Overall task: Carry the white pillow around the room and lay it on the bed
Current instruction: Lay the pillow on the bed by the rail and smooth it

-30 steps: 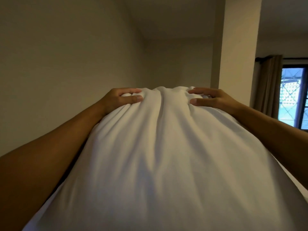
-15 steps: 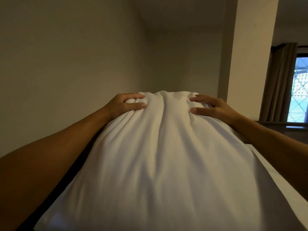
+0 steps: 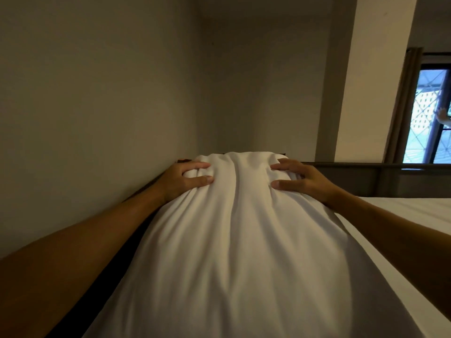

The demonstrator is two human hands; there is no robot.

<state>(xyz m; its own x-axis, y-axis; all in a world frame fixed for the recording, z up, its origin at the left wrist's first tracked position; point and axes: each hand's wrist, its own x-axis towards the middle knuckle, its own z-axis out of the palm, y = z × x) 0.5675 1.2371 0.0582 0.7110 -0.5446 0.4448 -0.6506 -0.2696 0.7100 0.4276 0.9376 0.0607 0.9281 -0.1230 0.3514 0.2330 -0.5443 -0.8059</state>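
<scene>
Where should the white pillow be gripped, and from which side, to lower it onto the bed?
Grip the pillow at its far end, one corner in each hand, coming from the near side with arms along its flanks. It is long, soft and bulging, so bunching the cloth there, as the left hand and right hand do, probably controls it best over the bed.
</scene>
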